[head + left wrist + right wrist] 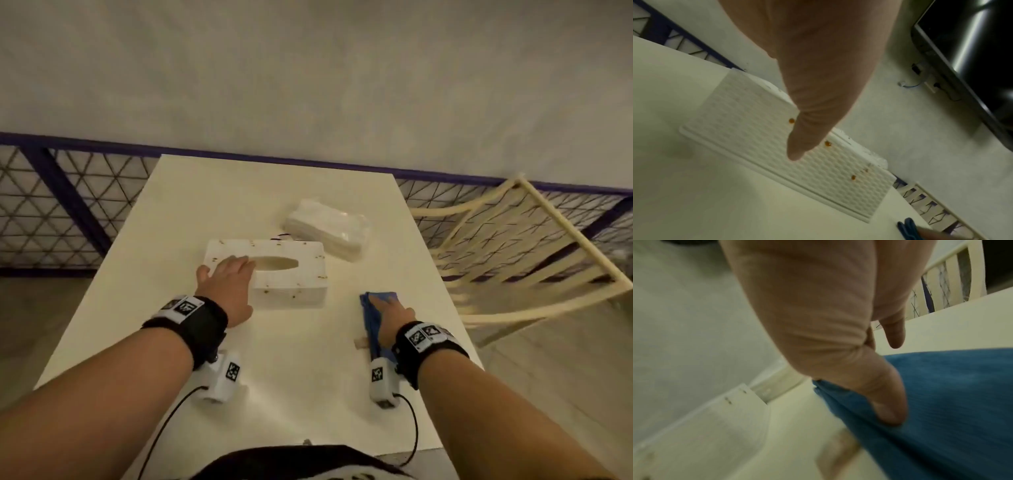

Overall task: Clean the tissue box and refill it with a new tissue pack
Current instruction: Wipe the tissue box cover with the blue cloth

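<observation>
A white tissue box [291,284] with an oval slot and several brown spots stands in the middle of the white table [291,377]. My left hand [222,270] rests on the left part of its top, fingers laid flat. In the left wrist view the thumb [797,146] hangs in front of the box's spotted, textured front wall [756,129]. A wrapped tissue pack [329,228] lies behind the box to the right. My right hand [387,308] lies flat on a blue cloth [371,318] to the right of the box. Its thumb [890,410] presses the cloth [951,402].
A small wooden piece [361,342] lies on the table just left of the cloth. A cream slatted chair [513,257] stands off the table's right edge. A mesh fence [51,212] runs behind the table. A dark screen [972,56] shows in the left wrist view.
</observation>
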`<action>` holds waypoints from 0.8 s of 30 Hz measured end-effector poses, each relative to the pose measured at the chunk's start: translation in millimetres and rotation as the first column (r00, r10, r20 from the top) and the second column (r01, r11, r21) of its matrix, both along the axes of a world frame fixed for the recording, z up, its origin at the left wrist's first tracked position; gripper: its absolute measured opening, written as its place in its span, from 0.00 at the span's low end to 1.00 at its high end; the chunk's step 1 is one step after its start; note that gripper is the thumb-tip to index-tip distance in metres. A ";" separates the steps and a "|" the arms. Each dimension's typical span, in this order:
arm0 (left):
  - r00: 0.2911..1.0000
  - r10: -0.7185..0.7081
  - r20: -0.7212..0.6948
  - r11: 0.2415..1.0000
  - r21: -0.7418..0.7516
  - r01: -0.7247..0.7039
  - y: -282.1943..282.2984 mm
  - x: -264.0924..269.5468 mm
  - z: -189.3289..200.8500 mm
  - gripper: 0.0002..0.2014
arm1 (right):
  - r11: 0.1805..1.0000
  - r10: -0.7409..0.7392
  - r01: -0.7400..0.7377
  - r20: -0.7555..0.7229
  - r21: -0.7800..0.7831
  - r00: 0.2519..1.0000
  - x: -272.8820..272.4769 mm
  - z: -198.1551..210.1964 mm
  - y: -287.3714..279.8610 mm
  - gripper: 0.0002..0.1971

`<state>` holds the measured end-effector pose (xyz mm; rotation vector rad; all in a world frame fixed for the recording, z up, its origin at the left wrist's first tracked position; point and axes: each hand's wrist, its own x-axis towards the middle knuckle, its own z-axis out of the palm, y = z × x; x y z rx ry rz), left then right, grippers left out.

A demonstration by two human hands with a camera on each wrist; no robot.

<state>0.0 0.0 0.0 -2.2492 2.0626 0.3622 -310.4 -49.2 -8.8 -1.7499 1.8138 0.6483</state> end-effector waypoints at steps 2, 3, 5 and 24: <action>0.996 -0.011 0.083 1.000 0.026 0.009 -4.9 2.4 1.8 0.41 | 0.999 0.037 -0.037 -0.015 -0.019 0.999 -4.3 -7.0 8.5 0.48; 0.993 -0.016 0.117 0.999 0.033 0.012 -6.5 3.9 0.7 0.40 | 0.999 0.034 -0.034 -0.010 -0.033 0.999 -6.9 -12.6 16.0 0.46; 0.991 -0.034 0.128 0.999 0.017 0.032 -8.0 4.2 -0.3 0.38 | 0.993 -0.029 0.034 0.044 -0.113 0.999 -12.0 -17.4 30.4 0.37; 0.996 0.058 -0.072 0.992 -0.104 -0.065 11.5 10.6 -1.8 0.39 | 0.665 0.708 -0.587 0.141 -0.460 0.692 186.4 27.1 24.0 0.25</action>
